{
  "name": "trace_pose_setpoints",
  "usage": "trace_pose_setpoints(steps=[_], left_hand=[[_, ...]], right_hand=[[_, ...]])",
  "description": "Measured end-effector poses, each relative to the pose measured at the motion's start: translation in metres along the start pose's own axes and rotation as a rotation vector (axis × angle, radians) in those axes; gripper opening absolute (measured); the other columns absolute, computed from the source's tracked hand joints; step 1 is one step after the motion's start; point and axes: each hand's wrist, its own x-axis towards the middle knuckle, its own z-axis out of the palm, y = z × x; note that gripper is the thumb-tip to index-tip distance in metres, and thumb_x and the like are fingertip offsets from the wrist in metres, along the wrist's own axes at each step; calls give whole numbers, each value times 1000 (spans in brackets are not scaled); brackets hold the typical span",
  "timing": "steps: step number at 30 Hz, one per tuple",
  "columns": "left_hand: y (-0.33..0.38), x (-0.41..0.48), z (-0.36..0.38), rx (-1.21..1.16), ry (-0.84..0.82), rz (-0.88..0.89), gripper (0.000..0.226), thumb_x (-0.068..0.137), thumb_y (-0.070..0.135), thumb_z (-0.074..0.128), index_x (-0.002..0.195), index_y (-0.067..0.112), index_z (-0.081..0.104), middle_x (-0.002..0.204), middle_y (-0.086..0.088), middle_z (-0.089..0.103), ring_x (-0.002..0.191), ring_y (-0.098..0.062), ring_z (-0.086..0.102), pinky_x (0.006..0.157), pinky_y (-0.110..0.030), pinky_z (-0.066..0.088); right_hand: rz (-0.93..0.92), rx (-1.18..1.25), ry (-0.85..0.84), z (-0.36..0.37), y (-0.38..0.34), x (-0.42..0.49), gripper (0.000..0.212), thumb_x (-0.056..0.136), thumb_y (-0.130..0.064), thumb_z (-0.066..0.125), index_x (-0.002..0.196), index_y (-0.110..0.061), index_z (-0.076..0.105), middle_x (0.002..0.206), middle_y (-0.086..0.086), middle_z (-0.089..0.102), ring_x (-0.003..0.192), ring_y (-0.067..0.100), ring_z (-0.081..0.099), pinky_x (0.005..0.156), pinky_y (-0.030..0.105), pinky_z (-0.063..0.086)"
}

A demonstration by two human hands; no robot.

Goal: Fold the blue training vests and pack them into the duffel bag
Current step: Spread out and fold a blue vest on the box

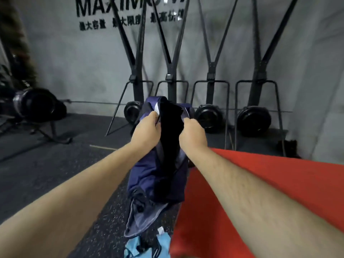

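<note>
One navy vest [149,175] hangs just left of the red mat [283,167], our left hand [145,133] and right hand [191,135] both clamped on its top edge. We judge folding barely begun, nothing packed. By the mat's near edge lies light blue fabric [134,248]; bag or vest, we cannot tell.

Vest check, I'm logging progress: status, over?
Left grip, right grip: both holding navy vest. Vest bunched, not folded. Red mat alongside right, not blocking.
</note>
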Motion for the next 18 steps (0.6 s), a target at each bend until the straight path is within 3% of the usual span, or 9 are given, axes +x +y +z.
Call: trace_pose_setpoints(steps=[4, 7, 10, 15, 18], left_hand=[[95, 24, 3, -74, 8, 108, 4, 93, 9, 51, 94, 5, 51, 80, -8, 59, 74, -27, 52, 58, -36, 34], [158, 25, 28, -107, -73, 131, 11, 85, 3, 56, 96, 3, 54, 77, -5, 58, 75, -29, 55, 60, -36, 37], [213, 7, 70, -130, -189, 163, 14, 83, -1, 57, 96, 4, 54, 81, -2, 56, 79, -27, 57, 63, -29, 35], [275, -36, 161, -142, -347, 189, 23, 83, 0, 50, 105, 8, 50, 95, -13, 62, 90, -36, 62, 69, -36, 42], [289, -54, 207, -53, -444, 300, 45, 85, 2, 49, 126, 21, 53, 105, -17, 59, 95, -38, 61, 79, -39, 46]], right_hand=[[-47, -49, 63, -89, 39, 19, 28, 86, 4, 50, 111, -9, 55, 112, 11, 58, 107, 36, 59, 75, 35, 42], [-52, -63, -24, -145, 82, 17, 48, 83, 1, 58, 129, -11, 50, 123, 11, 56, 116, 34, 56, 89, 38, 49], [-3, -90, -37, -179, 139, 2, 41, 83, -2, 58, 122, -13, 53, 119, 10, 60, 113, 34, 59, 91, 39, 51], [163, -182, -115, -214, 249, -45, 73, 85, 0, 58, 153, -14, 36, 151, 9, 45, 138, 30, 44, 112, 35, 38], [309, -278, -82, -235, 319, -77, 58, 85, -9, 60, 142, -14, 47, 135, 13, 56, 125, 36, 56, 99, 38, 48]])
